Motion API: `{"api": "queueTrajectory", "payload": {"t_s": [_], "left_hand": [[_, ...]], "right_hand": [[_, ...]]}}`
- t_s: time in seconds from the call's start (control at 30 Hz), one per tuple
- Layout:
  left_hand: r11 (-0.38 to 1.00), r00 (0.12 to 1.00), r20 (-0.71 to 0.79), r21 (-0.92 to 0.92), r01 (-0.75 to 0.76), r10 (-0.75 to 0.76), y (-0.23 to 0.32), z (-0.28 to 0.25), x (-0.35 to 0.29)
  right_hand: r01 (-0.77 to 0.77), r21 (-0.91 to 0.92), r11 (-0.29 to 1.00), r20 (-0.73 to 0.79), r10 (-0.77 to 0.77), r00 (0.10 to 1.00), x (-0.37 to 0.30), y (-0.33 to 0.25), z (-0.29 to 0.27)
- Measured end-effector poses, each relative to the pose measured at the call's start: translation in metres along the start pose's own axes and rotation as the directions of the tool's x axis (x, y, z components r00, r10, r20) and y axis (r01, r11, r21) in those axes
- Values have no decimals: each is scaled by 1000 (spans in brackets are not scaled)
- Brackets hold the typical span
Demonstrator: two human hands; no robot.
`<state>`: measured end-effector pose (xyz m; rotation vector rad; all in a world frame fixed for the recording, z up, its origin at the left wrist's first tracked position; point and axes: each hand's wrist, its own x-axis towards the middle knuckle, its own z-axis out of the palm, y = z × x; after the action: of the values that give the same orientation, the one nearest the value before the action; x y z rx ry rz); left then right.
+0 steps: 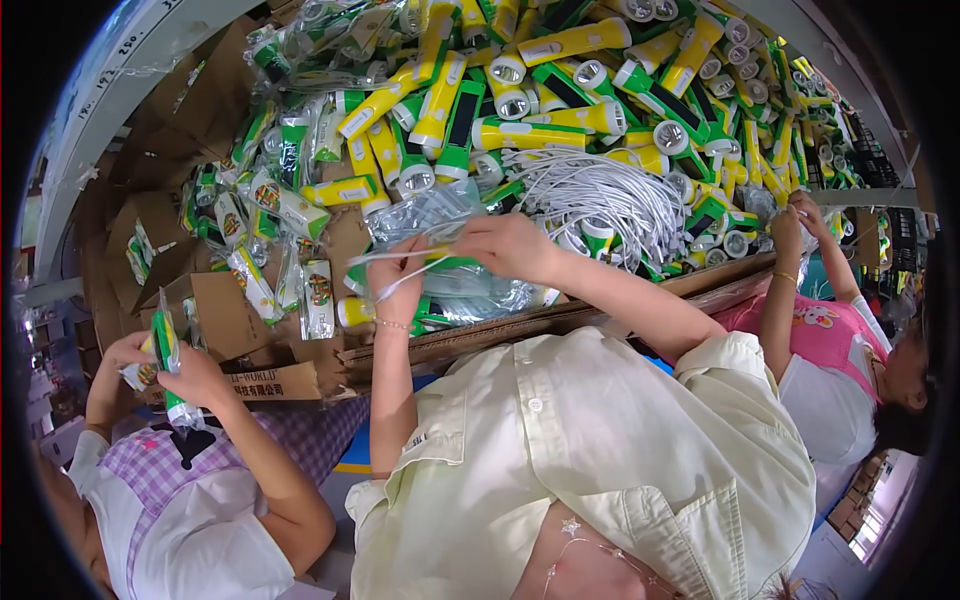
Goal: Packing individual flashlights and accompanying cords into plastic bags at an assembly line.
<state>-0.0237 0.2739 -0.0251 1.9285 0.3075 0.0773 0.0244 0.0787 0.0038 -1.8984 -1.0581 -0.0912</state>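
My left hand [398,275] is closed on a white cable [412,268], near the bin's front edge. To its right, my right hand [510,248] pinches the same cable, slightly blurred. Close behind the fingers shows a yellow and green flashlight [455,262]; whether a hand also grips it I cannot tell. Clear plastic bags [430,210] lie just beyond and under my hands. A large bundle of white cables [600,200] rests on the flashlights beyond my right hand.
A heap of yellow and green flashlights [575,42] fills the cardboard-lined bin [430,352]. Bagged flashlights [290,207] lie at the left. One co-worker's hands [195,375] hold a bagged flashlight at left; another's hands [797,220] work at right.
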Motion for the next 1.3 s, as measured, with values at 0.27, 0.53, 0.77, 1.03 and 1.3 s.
{"api": "queueTrajectory", "payload": {"t_s": [0.27, 0.53, 0.77, 1.03, 1.3], "left_hand": [[994, 981, 167, -11, 106, -103, 19, -4, -7], [916, 955, 192, -292, 274, -224, -8, -22, -13], [984, 989, 103, -134, 116, -103, 5, -24, -15], [970, 987, -161, -233, -64, 27, 31, -124, 10], [942, 758, -650, -212, -261, 63, 16, -232, 109]], "right_hand": [[112, -846, 522, 423, 527, 737, 15, -15, -21], [-64, -489, 870, 102, 130, 986, 45, -22, -7], [23, -343, 939, 35, -11, 999, 41, -12, 32], [-18, -395, 918, 33, 34, 999, 42, 18, -35], [-158, -451, 878, 67, 210, 975, 49, 37, 0]]}}
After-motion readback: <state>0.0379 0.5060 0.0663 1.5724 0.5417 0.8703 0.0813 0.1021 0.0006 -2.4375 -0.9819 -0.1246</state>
